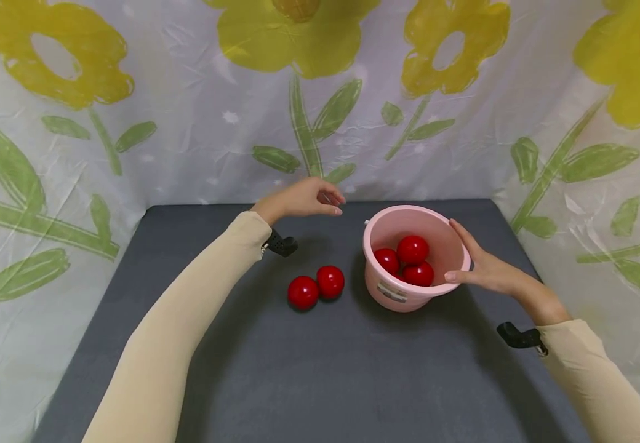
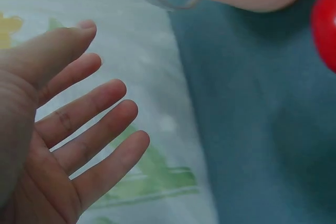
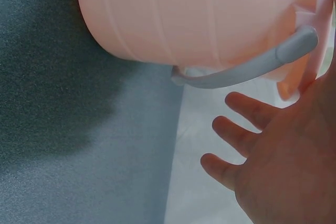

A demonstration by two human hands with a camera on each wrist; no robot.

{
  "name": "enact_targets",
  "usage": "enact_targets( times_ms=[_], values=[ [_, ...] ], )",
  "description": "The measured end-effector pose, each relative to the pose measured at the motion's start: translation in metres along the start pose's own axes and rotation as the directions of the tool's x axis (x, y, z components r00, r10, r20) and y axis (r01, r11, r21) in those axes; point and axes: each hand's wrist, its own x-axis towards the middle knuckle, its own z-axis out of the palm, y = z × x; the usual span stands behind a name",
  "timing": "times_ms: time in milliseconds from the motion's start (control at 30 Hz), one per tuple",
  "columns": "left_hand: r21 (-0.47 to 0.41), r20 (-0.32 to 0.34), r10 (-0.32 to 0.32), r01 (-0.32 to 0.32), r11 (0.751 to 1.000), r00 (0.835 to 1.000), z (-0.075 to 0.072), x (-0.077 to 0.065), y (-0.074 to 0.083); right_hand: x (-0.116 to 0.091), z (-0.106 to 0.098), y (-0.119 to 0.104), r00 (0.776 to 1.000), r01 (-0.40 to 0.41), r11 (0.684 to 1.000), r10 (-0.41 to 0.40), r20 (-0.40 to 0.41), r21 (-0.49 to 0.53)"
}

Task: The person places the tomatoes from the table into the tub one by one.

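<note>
A pink bucket (image 1: 378, 271) stands on the right part of the dark table, with several red balls (image 1: 413, 250) inside it. My right hand (image 1: 483, 266) holds its right rim, thumb over the near side; three fingers extend outside below the grey handle (image 3: 247, 72) in the right wrist view. Left of the bucket, two more red balls, one (image 1: 303, 292) nearer me and one (image 1: 330, 282) beside it, lie close together on the table. Above the table's back part my left hand (image 1: 306, 198) hovers with loosely bent fingers, holding nothing.
The dark grey table (image 1: 298, 381) ends at the back against a white curtain (image 1: 198, 141) printed with yellow flowers, which also lines both sides. A black wrist camera (image 1: 282, 243) sits on the left wrist and another camera (image 1: 519, 336) on the right.
</note>
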Motion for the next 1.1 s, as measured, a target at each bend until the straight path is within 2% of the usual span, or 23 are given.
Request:
enact_targets(
  times_ms=[233, 367, 567, 733, 900, 1100],
  values=[
    [-0.007, 0.001, -0.002, 0.002, 1.0, 1.0, 0.029, -0.024, -0.032, -0.001, 0.002, 0.0, 1.0, 0.011, 1.0, -0.011, -0.007, 0.004],
    [-0.025, 0.032, 0.014, -0.014, 1.0, 0.999, 0.047, -0.041, -0.045, -0.001, 0.003, 0.001, 1.0, 0.011, 1.0, -0.011, -0.008, 0.0],
    [-0.063, 0.053, 0.006, -0.002, 0.998, 0.999, 0.072, -0.063, -0.062, -0.002, 0.002, -0.001, 1.0, 0.011, 1.0, -0.011, -0.008, -0.004],
    [-0.066, 0.065, -0.014, 0.018, 0.998, 0.998, 0.086, -0.076, -0.072, -0.002, 0.001, -0.003, 1.0, 0.01, 1.0, -0.01, -0.006, -0.005],
    [-0.056, 0.077, -0.045, 0.049, 0.997, 0.996, 0.099, -0.085, -0.075, -0.002, 0.002, -0.002, 1.0, 0.006, 1.0, -0.007, -0.005, -0.008],
    [-0.066, 0.066, -0.034, 0.039, 0.997, 0.997, 0.112, -0.091, -0.083, -0.001, 0.002, -0.002, 1.0, -0.008, 1.0, 0.008, -0.006, -0.001]
  ],
)
